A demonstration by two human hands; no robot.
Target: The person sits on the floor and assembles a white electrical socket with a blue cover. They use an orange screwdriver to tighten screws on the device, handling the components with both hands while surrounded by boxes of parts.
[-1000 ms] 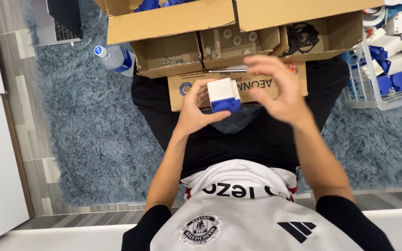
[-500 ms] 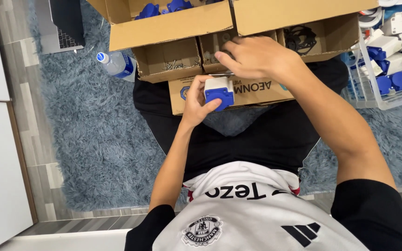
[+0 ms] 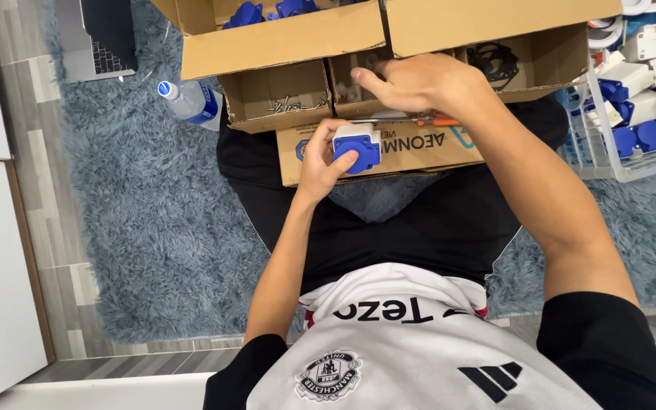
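Seated on a shaggy grey-blue rug, with open cardboard boxes ranged ahead across the knees. Off to the right, a clear plastic bin heaped with white and blue sockets; to the left, a laptop and a water bottle lying on the rug.

Reaching forward with the right hand into a small middle compartment of the box row, fingers curled downward over the compartment's edge; impossible to tell whether anything is pinched between them.

Gripped in the left hand, just in front of the flat printed carton: a white-and-blue socket, blue round cap facing up, thumb and fingers wrapped around its sides. Socket sits just below and left of the right hand, not touching it.
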